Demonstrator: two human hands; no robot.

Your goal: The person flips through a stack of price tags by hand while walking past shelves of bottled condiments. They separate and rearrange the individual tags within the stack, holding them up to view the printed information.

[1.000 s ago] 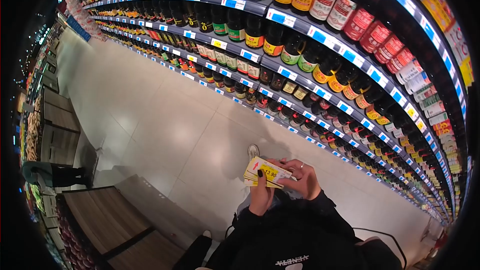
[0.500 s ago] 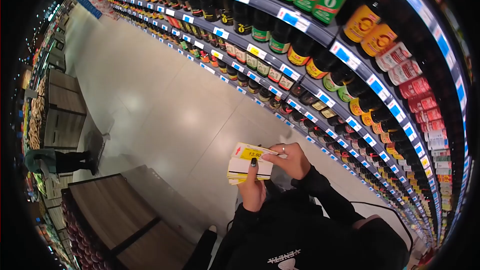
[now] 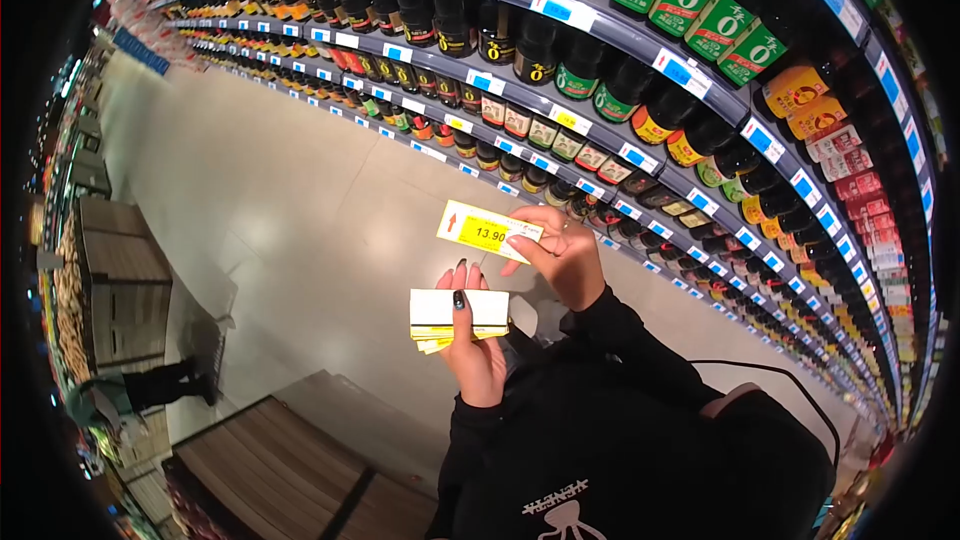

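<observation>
Between thumb and fingers, my right hand (image 3: pixel 562 252) pinches one yellow-and-white price tag (image 3: pixel 482 231) that reads 13.90 and bears a red arrow. Lower and to the left, my left hand (image 3: pixel 474 365) is closed on a stack of price tags (image 3: pixel 435 312), its thumb lying across the top. The stack's upper face is mostly white with a dark line, and yellow edges fan out beneath it. A gap separates the single tag from the stack.
Shelves of bottles (image 3: pixel 578 75) with price labels (image 3: pixel 565 10) along their edges run up the right side. At lower left stands a wood-panelled display stand (image 3: pixel 270 450). Another person (image 3: pixel 150 392) bends by the left-hand displays. Pale floor (image 3: pixel 290 180) lies between.
My right hand has drawn the 13.90 tag up and away from the stack. My left hand has shifted left with the rest. The view has turned, moving the shelves and stand in the picture.
</observation>
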